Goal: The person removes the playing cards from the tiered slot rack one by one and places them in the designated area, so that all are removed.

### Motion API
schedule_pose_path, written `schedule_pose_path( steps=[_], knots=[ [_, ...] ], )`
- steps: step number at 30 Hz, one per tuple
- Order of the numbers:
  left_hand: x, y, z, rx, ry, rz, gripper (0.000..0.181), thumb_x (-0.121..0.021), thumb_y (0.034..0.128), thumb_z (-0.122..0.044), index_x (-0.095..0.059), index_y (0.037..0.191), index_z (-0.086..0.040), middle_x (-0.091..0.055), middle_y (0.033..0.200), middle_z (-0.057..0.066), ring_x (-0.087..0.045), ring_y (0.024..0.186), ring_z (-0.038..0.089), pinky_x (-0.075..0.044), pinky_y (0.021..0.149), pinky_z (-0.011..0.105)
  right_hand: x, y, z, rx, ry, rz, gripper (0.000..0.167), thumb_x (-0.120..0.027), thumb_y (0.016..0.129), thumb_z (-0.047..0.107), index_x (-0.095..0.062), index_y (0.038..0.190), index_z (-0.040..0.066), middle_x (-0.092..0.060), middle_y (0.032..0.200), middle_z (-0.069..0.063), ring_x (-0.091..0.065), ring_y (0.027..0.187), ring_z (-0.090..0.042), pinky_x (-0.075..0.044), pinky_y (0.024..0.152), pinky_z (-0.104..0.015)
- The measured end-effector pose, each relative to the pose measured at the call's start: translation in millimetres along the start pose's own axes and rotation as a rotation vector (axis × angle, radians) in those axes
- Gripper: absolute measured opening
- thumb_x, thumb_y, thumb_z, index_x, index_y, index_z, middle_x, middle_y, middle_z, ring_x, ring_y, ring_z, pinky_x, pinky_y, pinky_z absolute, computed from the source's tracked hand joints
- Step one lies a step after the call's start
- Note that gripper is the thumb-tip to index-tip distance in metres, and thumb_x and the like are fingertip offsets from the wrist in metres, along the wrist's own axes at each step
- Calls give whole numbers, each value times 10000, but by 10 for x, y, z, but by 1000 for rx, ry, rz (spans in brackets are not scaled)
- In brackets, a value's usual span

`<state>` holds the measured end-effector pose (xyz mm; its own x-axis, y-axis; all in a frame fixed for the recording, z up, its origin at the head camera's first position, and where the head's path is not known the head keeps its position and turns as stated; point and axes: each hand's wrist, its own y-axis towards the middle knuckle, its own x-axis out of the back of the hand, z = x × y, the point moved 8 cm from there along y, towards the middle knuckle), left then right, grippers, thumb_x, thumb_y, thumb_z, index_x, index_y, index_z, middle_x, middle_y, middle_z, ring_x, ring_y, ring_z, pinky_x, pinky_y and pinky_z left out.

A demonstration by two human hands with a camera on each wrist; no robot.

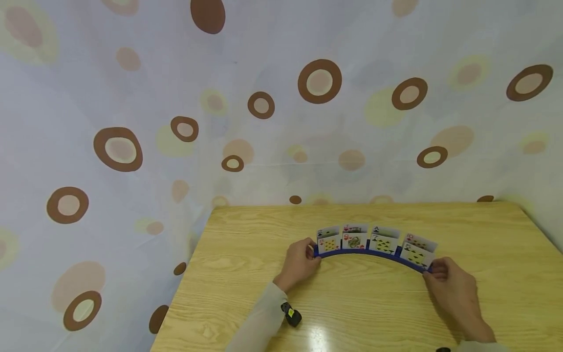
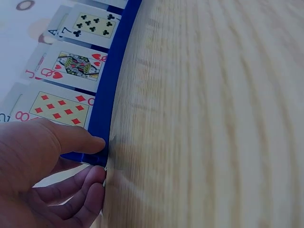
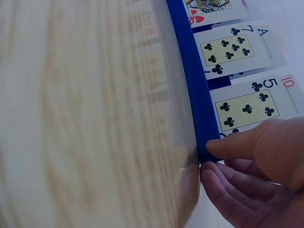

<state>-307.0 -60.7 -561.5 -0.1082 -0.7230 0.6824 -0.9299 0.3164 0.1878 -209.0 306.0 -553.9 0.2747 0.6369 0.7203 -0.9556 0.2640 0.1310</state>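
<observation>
- Card holder [image 1: 368,252]: blue, curved strip, at the surface of the table [image 1: 352,305], towards the right of the head view. Cannot tell whether it bears fully on the wood or is slightly raised.
- Cards in holder: two rows, standing with a backward lean. Front row, left to right: eight of diamonds [image 2: 59,110], queen of hearts [image 2: 78,66], seven of clubs [image 3: 230,53], five of clubs [image 3: 247,108]. Behind them, partly covered: a two, a jack, an ace, a ten.
- Left hand [image 1: 301,261]: grips the holder's left end, thumb on the front face, fingers curled behind and below.
- Right hand [image 1: 455,291]: pinches the right end likewise, thumb in front.
- Handling (judged): holder light, stiff, probably smooth plastic; cards thin, slippery, bendable, liable to slide out if tipped. Best hold: both bare ends, kept level, thumbs off the cards.
- Surroundings: black device [image 1: 291,314] at the left wrist; dotted sheet [image 1: 281,137] behind the table.
</observation>
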Motion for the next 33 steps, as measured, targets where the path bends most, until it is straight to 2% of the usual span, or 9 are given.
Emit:
schedule_pose_path(
  steps=[1,5,9,19,28,33],
  knots=[
    [33,-24,-15,25,-8,7,252,-816,934,-88,-732,1163,-25,-675,867,20,-541,731,29,-485,672,209,-13,-5,14,0,1,6,306,-769,959,53,-650,1188,-112,-764,1032,-301,-749,835,-264,-494,606,-162],
    [99,-101,-2,48,16,-7,250,-820,931,-63,-736,1162,-23,-711,892,66,-556,744,32,-493,688,208,-69,-27,66,5,-1,29,310,-764,964,48,-644,1203,-110,-762,1050,-302,-761,882,-333,-490,616,-158],
    [154,-187,41,65,28,-23,241,-823,933,-56,-736,1156,-27,-726,904,81,-567,746,21,-507,687,202,-128,-43,118,18,1,48,313,-766,967,54,-649,1210,-104,-763,1064,-297,-761,914,-349,-487,631,-153],
    [305,-349,157,84,-22,-38,237,-824,942,-62,-738,1160,-26,-728,912,79,-564,747,22,-506,686,194,-241,-83,266,98,10,59,294,-781,953,43,-660,1187,-87,-775,1031,-242,-756,883,-284,-527,654,-158],
    [407,-467,270,103,-35,-38,240,-822,941,-46,-723,1157,-11,-715,927,85,-570,767,33,-515,701,193,-347,-92,361,108,37,109,287,-784,966,50,-670,1202,-65,-774,1059,-222,-748,922,-274,-544,676,-167],
    [446,-508,313,112,-62,-31,243,-829,945,-51,-723,1158,-5,-709,937,78,-578,778,39,-523,715,187,-378,-96,402,136,31,108,271,-784,963,46,-674,1184,-64,-772,1035,-207,-743,905,-265,-541,669,-170]
  ],
)
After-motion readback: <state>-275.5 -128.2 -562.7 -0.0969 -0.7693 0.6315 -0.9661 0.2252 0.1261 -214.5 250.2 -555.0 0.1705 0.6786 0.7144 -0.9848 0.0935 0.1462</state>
